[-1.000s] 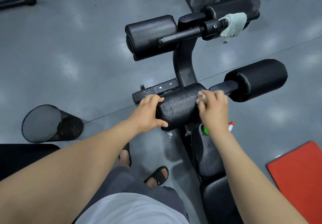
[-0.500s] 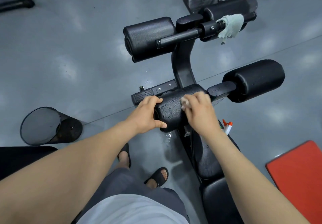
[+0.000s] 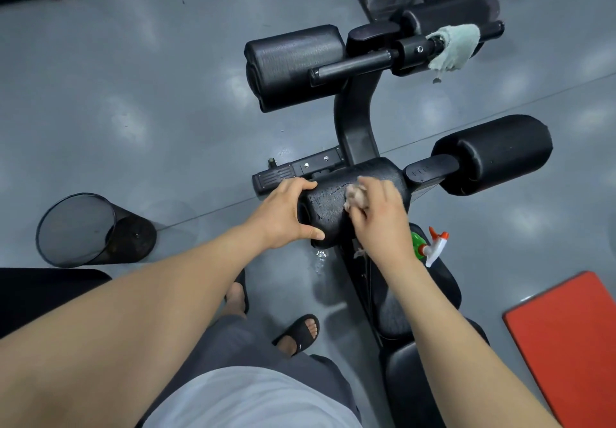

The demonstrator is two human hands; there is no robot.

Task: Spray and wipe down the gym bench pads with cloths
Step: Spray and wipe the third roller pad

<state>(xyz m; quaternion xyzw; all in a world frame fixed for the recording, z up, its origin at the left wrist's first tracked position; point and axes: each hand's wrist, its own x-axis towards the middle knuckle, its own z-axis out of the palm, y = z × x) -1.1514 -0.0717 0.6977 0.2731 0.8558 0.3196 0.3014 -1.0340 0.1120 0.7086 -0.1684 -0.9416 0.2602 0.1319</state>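
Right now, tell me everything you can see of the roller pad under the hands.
The roller pad is a black, textured, vinyl-looking cylinder mounted crosswise on the bench frame, its top beaded with droplets. The left hand grips its left end, thumb on its near side; the right hand presses a small crumpled pale cloth on its top.

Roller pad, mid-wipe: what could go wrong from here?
1. The spray bottle lies on the seat pad right beside the right hand; a pull-back stroke could knock it off.
2. A puddle sits on the floor under the roller pad, near the sandal: slip risk.
3. The left hand grips only the pad's end; if it slips on the wet surface, the pad may turn under the cloth.
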